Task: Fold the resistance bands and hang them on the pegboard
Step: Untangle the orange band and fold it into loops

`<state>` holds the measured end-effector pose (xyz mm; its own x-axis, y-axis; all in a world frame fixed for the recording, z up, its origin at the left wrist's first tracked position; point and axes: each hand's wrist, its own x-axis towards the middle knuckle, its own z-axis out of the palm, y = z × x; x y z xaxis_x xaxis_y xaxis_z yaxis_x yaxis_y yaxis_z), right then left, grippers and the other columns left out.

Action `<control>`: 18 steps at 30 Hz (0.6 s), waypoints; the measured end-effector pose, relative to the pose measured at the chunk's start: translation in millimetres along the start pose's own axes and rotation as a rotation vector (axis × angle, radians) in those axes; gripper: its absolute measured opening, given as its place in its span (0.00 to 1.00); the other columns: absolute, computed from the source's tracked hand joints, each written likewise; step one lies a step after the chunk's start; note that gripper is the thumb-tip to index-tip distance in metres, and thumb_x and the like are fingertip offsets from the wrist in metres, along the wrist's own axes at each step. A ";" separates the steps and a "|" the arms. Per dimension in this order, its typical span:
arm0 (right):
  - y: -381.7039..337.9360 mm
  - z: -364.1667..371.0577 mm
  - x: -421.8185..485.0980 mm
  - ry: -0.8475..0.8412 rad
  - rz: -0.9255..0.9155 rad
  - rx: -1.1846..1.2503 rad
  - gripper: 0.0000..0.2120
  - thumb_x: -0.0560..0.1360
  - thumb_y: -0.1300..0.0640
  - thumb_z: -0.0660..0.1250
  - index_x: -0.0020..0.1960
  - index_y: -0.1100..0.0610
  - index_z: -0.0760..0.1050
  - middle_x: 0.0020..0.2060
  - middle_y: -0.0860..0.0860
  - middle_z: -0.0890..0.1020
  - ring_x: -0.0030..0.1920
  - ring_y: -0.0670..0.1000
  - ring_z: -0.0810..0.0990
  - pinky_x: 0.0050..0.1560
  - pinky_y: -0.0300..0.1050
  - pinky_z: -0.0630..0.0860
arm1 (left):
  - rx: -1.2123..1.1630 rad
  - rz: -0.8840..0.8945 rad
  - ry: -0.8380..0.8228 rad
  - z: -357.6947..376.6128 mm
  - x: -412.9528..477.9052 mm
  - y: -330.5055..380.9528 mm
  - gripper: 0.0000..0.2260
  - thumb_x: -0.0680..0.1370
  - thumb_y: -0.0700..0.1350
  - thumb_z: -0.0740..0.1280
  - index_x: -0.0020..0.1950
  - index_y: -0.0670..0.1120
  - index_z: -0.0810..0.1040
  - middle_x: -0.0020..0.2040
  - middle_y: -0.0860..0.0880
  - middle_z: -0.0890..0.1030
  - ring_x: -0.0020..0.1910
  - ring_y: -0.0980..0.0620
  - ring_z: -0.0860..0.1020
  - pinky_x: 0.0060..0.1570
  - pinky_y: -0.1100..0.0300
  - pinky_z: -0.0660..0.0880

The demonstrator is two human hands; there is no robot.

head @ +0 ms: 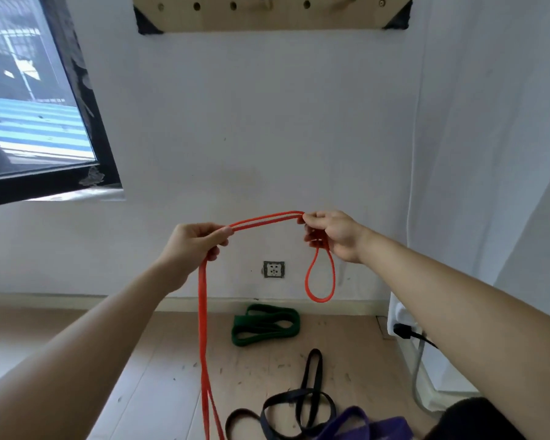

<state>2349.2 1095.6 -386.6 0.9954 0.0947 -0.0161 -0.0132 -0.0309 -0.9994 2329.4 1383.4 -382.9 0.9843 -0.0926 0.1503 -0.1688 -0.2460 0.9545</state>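
Red rubber is the thing in hand: the red band (204, 312) runs doubled between the two hands, out in front of the person and above the floor (159, 376). The left hand (200, 239) has its fingers curled round the two strands, thumb on top. The right hand (334, 236) pinches them at the far right end of the span, with further turns gathered in its curled fingers and a short loop hanging below it.

The span between the hands lies left to right and rises a little toward the right. From under the left hand the rest of the band drops straight down as a long double tail, its long axis upright, and passes out of view at the near edge. So the slack yet to be folded lies below the left hand, while the gathered bundle sits in the right. My judgement is that the next fold calls for the left hand to take up more of that tail and carry it across to the right.

The pegboard (267, 20) is on the far wall (267, 122), high above both hands and about midway between them. A peg (269, 1) seems to stick out near its middle, though the view cuts it off.

On the floor lie a green band (265, 325) by the far wall, a black band (299, 404) nearer, and a purple band (356, 423) nearest.
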 end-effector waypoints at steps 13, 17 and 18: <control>41.1 56.3 -14.0 -0.496 0.121 -0.428 0.16 0.72 0.63 0.72 0.59 0.55 0.81 0.53 0.51 0.86 0.62 0.55 0.80 0.72 0.63 0.65 | 0.163 0.125 -0.170 11.2 -12.5 -5.2 0.05 0.79 0.45 0.71 0.50 0.48 0.86 0.37 0.52 0.84 0.33 0.58 0.77 0.37 0.65 0.77; 26.6 82.5 -21.5 -0.443 0.008 -0.250 0.13 0.75 0.60 0.73 0.58 0.60 0.81 0.50 0.53 0.85 0.58 0.56 0.82 0.71 0.61 0.68 | 0.250 0.144 -0.206 8.6 -17.0 -5.6 0.05 0.79 0.45 0.71 0.51 0.47 0.86 0.38 0.51 0.85 0.34 0.59 0.77 0.37 0.65 0.76; 23.8 87.3 -23.8 -0.417 -0.019 -0.225 0.13 0.77 0.59 0.72 0.60 0.63 0.80 0.50 0.55 0.84 0.56 0.57 0.83 0.70 0.61 0.71 | 0.240 0.145 -0.207 5.9 -18.5 -4.9 0.05 0.78 0.44 0.72 0.51 0.46 0.87 0.38 0.50 0.85 0.34 0.58 0.78 0.37 0.65 0.76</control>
<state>2316.9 1179.5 -412.6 0.8715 0.4874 -0.0542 0.0717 -0.2359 -0.9691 2311.7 1380.6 -391.9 0.9218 -0.3313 0.2013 -0.3382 -0.4335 0.8353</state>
